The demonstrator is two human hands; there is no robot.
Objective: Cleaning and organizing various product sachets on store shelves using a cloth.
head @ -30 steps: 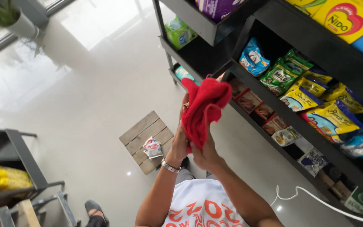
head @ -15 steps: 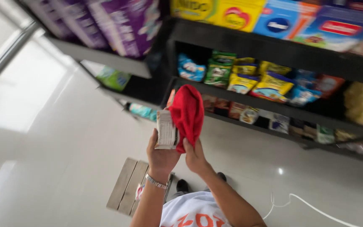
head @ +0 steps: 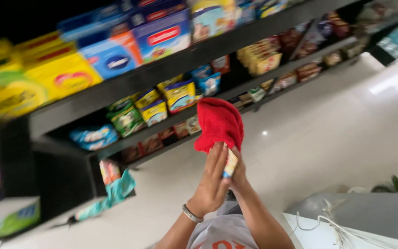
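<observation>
Glossy floor (head: 346,120), fluffy red cloth (head: 218,122)

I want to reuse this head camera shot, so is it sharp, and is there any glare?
Head view: motion blur smears the shelves and packets; the red cloth and left hand are soft too; glare whitens the glossy floor at right.
</observation>
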